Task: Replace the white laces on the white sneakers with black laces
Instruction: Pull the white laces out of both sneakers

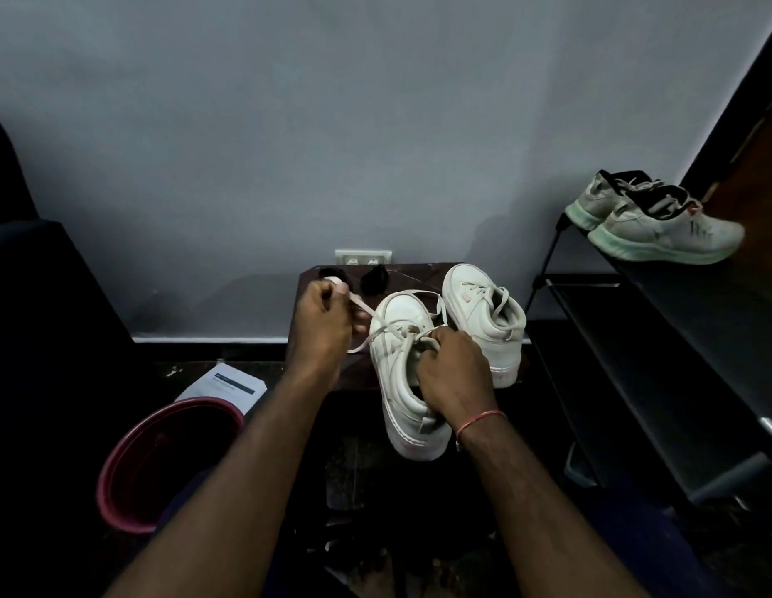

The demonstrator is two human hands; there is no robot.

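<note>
Two hands unlacing one of two white sneakers on a small dark bench.

Nearest, on the dark floor to the left, stand one pink basin (168,463) and one printed sheet of paper (229,384). The left hand (321,321) has its fingers clenched, pinching the white lace (362,305) and drawing it out to the left. The right hand (453,373) has its fingers curled on the near sneaker (399,312) at its eyelets. That sneaker lies lengthwise away from the person, toe to the wall and heel hanging over the near edge of the bench (358,373). The far sneaker (483,312) stands just beside it on the right, pointing the same way. Behind them lie two dark bundles that look like black laces (374,280). Beyond are one wall socket (363,255) and a grey wall (375,123). On the right, a black shoe rack (634,338) carries two running shoes (660,226).
</note>
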